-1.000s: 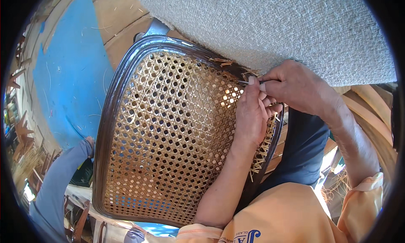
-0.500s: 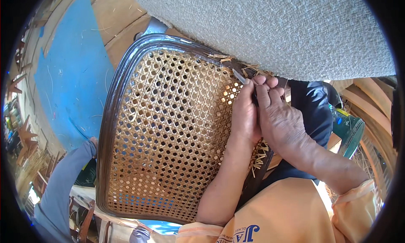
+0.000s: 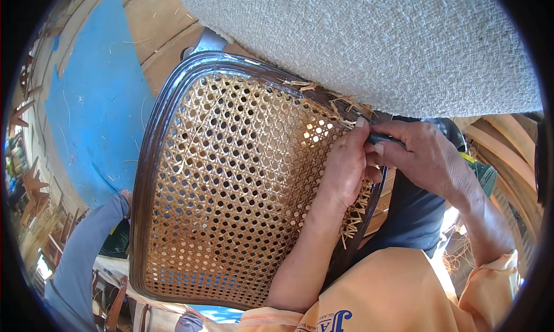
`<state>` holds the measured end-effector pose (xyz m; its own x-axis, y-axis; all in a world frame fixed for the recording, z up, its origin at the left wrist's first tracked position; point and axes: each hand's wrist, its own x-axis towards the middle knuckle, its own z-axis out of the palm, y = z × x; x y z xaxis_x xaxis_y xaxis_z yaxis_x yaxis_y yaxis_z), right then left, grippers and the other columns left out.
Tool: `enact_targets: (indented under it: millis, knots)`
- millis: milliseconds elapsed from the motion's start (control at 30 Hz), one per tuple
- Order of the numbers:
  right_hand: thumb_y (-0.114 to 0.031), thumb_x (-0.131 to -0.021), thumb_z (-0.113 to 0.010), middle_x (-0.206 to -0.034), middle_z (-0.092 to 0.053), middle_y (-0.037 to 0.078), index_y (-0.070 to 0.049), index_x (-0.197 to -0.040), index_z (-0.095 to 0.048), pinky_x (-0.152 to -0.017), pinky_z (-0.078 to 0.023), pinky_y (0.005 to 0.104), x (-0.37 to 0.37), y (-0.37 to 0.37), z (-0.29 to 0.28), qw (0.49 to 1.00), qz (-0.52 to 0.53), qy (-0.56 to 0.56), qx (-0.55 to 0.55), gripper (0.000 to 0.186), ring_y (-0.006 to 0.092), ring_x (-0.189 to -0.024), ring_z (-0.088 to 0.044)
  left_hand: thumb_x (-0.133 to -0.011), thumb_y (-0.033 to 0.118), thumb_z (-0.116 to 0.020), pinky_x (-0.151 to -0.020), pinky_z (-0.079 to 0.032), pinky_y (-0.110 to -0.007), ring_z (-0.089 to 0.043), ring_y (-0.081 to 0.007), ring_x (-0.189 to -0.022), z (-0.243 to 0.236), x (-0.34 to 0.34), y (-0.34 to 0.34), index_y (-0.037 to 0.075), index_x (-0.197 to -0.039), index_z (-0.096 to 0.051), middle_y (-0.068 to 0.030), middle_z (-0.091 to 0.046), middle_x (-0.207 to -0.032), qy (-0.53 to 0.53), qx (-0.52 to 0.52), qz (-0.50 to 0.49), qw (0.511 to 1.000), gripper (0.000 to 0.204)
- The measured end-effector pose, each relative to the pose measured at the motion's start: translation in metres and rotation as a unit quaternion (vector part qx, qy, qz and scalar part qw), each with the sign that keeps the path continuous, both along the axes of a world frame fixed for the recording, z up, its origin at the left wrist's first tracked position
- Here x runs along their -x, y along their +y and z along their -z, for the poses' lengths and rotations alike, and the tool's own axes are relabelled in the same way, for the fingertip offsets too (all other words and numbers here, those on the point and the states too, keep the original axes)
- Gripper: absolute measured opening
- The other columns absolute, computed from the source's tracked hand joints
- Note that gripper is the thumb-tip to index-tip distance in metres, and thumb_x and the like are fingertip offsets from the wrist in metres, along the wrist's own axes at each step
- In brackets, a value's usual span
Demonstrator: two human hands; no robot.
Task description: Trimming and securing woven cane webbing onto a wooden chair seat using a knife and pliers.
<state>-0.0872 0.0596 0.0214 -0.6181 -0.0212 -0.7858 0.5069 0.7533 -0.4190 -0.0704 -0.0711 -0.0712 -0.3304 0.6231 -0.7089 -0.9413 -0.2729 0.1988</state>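
Shirt: the person's orange shirt (image 3: 392,286) fills the lower edge, with both bare forearms reaching away from it.
Left hand: the left hand (image 3: 346,164) lies over the right-hand part of the cane, thumb extended on top beside the blade, fingers curled; whether they pinch anything I cannot tell.
Right hand: the right hand (image 3: 427,150) is closed on the dark handle of a small knife (image 3: 386,139), thumb and fingers gripping it from the right.
Blade: only a thin sliver shows, lying low near the left thumb and the cane's edge; whether it touches cane is too small to tell.
Just changed: half a second ago the right hand sat lower, against the left, with the blade angled up clear; now it is drawn out to the right and the blade lies flatter, which I judge puts the knife back to work at the edge.
Cane panel: the woven cane panel (image 3: 231,170) is under the left forearm, set in a dark wooden frame (image 3: 151,159).
Cut ends: short cane ends (image 3: 351,223) stick out beside the left forearm; loose slivers (image 3: 307,87) lie along the frame's upper edge.
Beyond: pale textured fabric (image 3: 369,49) borders the frame at upper right.
Farther: a blue sheet (image 3: 95,107) covers part of the floor at left.
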Motion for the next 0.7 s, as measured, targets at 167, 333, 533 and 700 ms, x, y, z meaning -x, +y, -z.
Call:
enact_targets:
  millis: [167, 333, 533, 700]
  knots:
    - [-0.017, -0.084, -0.055, -0.086, -0.065, 0.019, 0.0, -0.107, -0.059, -0.072, -0.049, 0.0324, 0.005, -0.003, 0.004, 1.0, -0.013, 0.0, -0.007, 0.028, 0.0234, -0.078, -0.066, -0.097, 0.04, -0.036, -0.048, -0.047, -0.024, -0.057, -0.0122, -0.059, -0.003, 0.003, 0.001, 0.004, -0.097, -0.056, -0.003, -0.059, -0.076, -0.011, 0.02, -0.024, 0.999, 0.041]
    - [-0.014, -0.083, -0.057, -0.09, -0.065, 0.02, 0.001, -0.11, -0.058, -0.073, -0.049, 0.033, 0.005, -0.015, 0.006, 0.996, 0.025, 0.071, 0.038, 0.031, 0.0257, -0.083, -0.066, -0.097, 0.041, -0.036, -0.068, -0.05, -0.028, -0.059, -0.0138, -0.076, 0.011, -0.002, 0.0, 0.003, -0.101, -0.056, -0.0063, -0.06, -0.086, 0.033, -0.017, -0.115, 0.993, 0.043]
    - [-0.013, -0.08, -0.059, -0.095, -0.063, 0.023, 0.0, -0.115, -0.054, -0.074, -0.05, 0.0375, -0.003, -0.041, 0.035, 0.968, 0.011, 0.248, 0.044, 0.038, 0.034, -0.087, -0.063, -0.098, 0.035, -0.034, -0.091, -0.042, -0.034, -0.055, -0.021, -0.099, 0.009, 0.013, -0.007, 0.002, -0.107, -0.05, -0.0151, -0.058, -0.109, 0.029, -0.045, -0.281, 0.958, 0.038]
    - [-0.016, -0.08, -0.058, -0.099, -0.061, 0.023, -0.002, -0.116, -0.054, -0.076, -0.05, 0.041, 0.002, -0.042, 0.037, 0.97, -0.015, 0.24, 0.025, 0.038, 0.0388, -0.089, -0.06, -0.098, 0.034, -0.033, -0.091, -0.042, -0.034, -0.056, -0.0216, -0.098, 0.014, 0.014, -0.009, 0.003, -0.107, -0.049, -0.0151, -0.059, -0.106, 0.008, -0.073, -0.286, 0.955, 0.036]
